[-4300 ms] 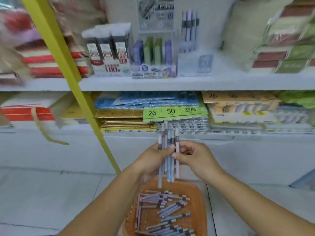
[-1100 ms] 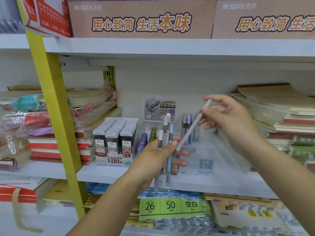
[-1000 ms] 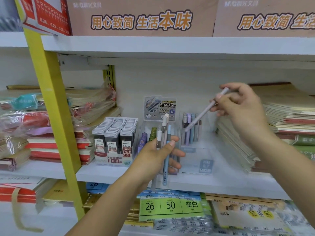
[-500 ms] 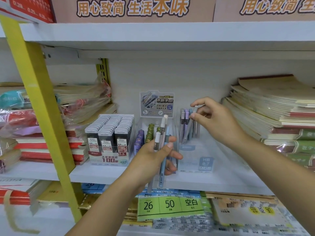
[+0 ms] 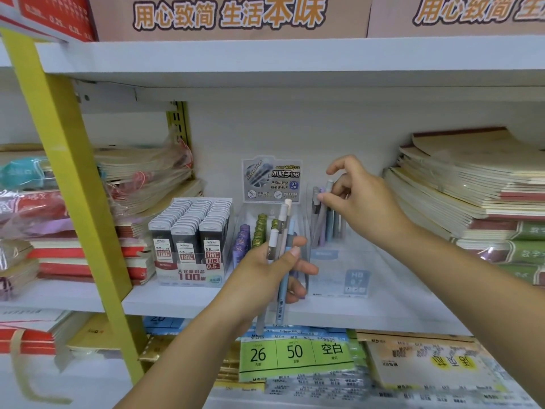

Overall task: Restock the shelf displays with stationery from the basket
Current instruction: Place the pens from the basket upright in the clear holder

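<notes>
Pencils (image 5: 283, 228), a small bunch of pastel ones, stand upright in the left hand (image 5: 265, 278), fingers and thumb wrapped round their middles, just in front of the white shelf (image 5: 177, 296). The right hand (image 5: 362, 205) is up at the clear display box (image 5: 339, 278), pinching the top of one grey pencil (image 5: 322, 221) that leans in the back of the box beside a few others. Left of that is a box of lead refills (image 5: 188, 240), and stacks of notebooks (image 5: 472, 187) fill the right side. A green price label (image 5: 295, 352) hangs below.
</notes>
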